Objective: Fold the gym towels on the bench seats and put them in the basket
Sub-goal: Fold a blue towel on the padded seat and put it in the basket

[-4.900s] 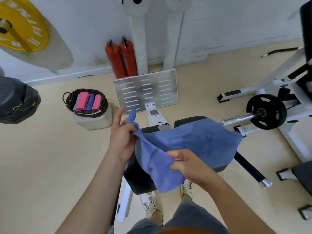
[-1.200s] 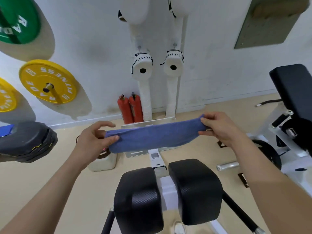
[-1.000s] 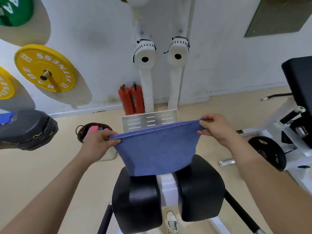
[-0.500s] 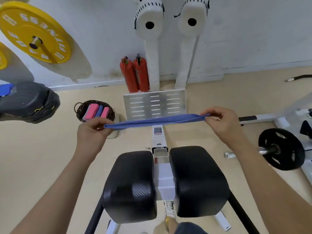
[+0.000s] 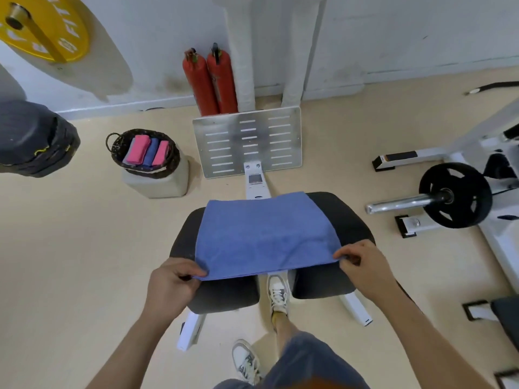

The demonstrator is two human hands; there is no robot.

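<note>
A blue towel (image 5: 265, 237) is lying spread flat across the two black seat pads (image 5: 341, 220) of the bench, covering the gap between them. The person is pinching its near edge at both corners: the left hand (image 5: 172, 286) is gripping the near-left corner with its fingers (image 5: 193, 272) closed on the cloth, and the right hand (image 5: 365, 266) is holding the near-right corner in the same way, fingers curled over the hem.

The dark woven basket (image 5: 143, 153) is sitting on a pale block (image 5: 157, 183) on the floor, well off to the left beyond the bench, and is holding three rolled towels (image 5: 147, 150), pink, blue and pink, side by side.

A yellow weight plate (image 5: 45, 26) is hanging on the wall at the upper left; its white lettering is reading "FIT", cut off by the frame edge. Two red cylinders (image 5: 210, 80) are standing against the wall behind a slotted metal footplate (image 5: 247, 141). A small label on the white bench frame is too blurred to read.
</note>
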